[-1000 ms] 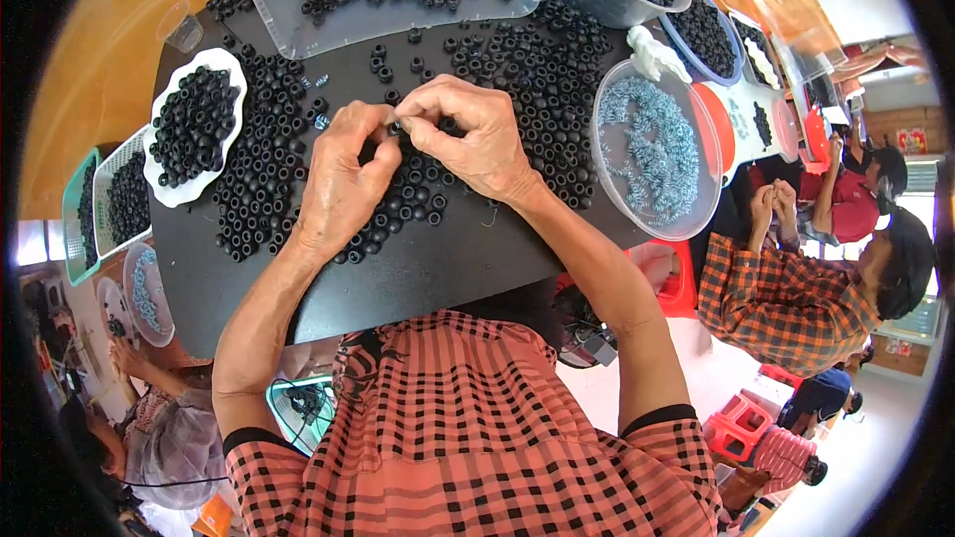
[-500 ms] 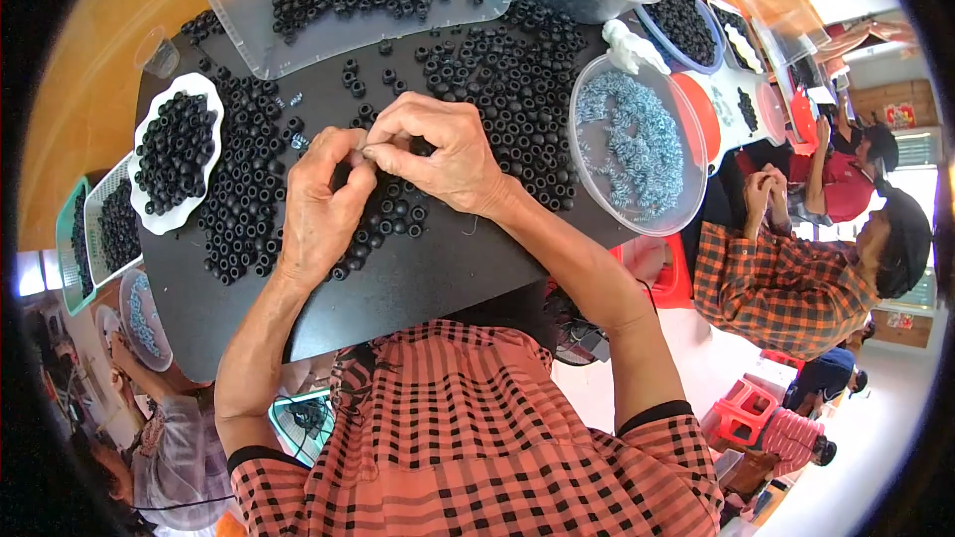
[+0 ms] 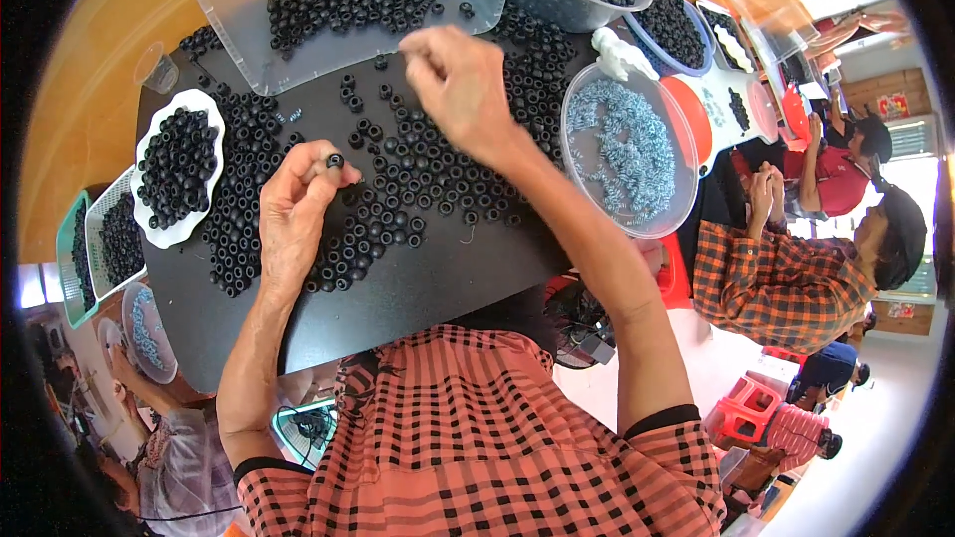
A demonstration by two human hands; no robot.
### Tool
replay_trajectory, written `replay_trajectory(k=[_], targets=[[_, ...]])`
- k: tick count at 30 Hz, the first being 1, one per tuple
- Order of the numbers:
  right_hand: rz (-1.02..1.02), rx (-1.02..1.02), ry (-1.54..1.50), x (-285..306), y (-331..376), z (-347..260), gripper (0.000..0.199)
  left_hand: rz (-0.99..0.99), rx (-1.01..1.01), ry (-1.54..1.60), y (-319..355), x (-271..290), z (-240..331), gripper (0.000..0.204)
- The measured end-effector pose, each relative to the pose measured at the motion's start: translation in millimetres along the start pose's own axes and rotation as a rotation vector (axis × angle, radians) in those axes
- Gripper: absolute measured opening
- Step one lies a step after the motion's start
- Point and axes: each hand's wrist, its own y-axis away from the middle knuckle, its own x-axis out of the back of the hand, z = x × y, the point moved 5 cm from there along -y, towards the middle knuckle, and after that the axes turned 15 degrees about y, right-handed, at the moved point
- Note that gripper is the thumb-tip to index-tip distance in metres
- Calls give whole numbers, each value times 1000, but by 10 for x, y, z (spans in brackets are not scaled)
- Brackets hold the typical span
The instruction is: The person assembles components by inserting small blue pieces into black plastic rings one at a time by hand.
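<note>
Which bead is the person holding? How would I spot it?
Find the big dark table, then the person's left hand above it. Pinched in its grip is one small, round black bead with a hole. The loose beads around look alike, but lie on the tabletop instead.

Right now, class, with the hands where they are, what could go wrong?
The black bead pinched in the left hand could slip and get lost among the similar loose beads. The right forearm might also bump the clear tub of blue pieces close beside it, perhaps spilling some.
</note>
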Motion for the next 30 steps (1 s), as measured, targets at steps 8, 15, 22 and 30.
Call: replay_trajectory(k=[8, 15, 22, 30], targets=[[-451, -22, 539, -328, -363, 514, 17, 1, 5, -10, -5, 59, -64, 9], [-409, 104, 527, -415, -316, 422, 19, -28, -25, -17, -10, 35, -40, 10], [-433, 205, 551, -435, -298, 339, 16, -30, -26, 1, -1, 47, -85, 10], [-523, 184, 489, -521, -337, 396, 13, -48, -28, -23, 18, -14, -70, 9]])
